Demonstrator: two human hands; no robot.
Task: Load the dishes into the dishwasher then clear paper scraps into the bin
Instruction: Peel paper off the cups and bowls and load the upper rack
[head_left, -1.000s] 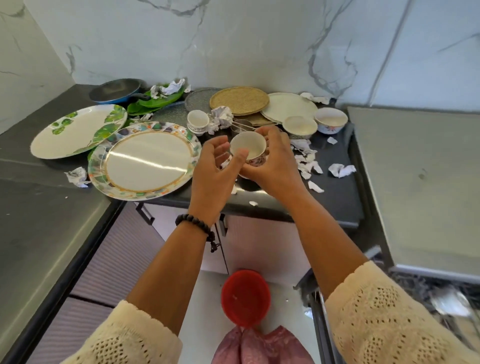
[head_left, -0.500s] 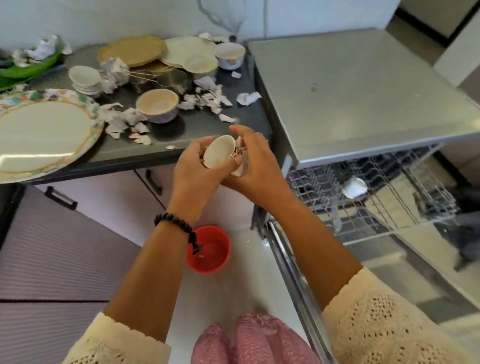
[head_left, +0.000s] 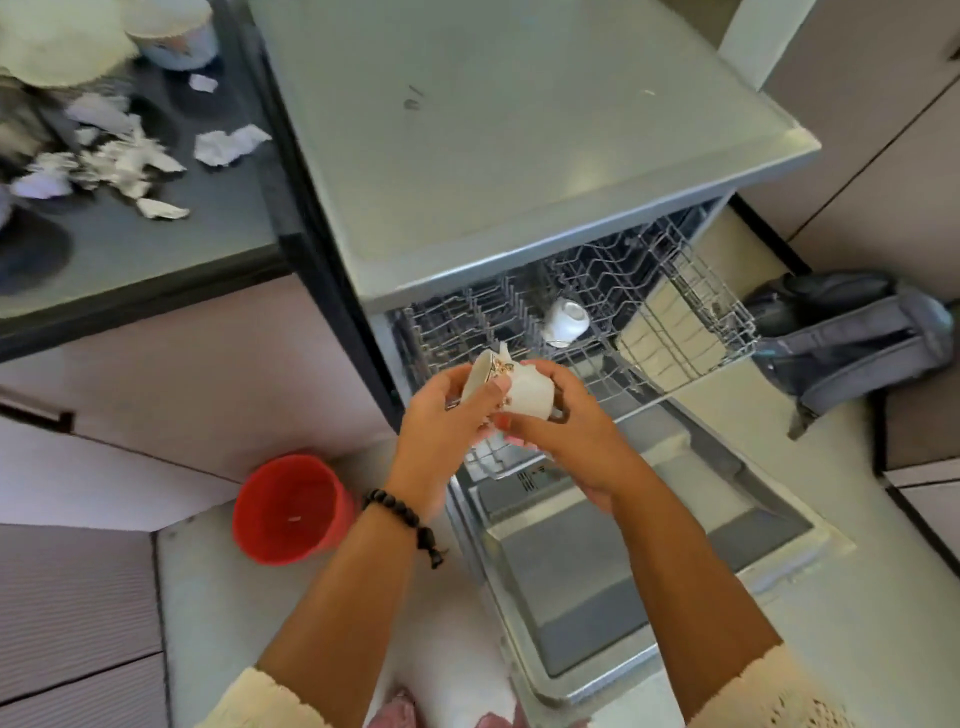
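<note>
Both hands' fingers curled gripping cup over dishwasher rack.

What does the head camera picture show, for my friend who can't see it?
Two hands, the left hand and right hand, hold small white cups above the open dishwasher's pulled-out rack, where one cup already lies. A red bin stands on the floor, and paper scraps litter the dark counter.

The cup in my grip looks like glossy glazed ceramic. The dishwasher rack is thin coated metal wire; the open door shows brushed, satin steel. The bin is smooth red plastic. Crumpled paper scraps lie on the matt dark table.
</note>
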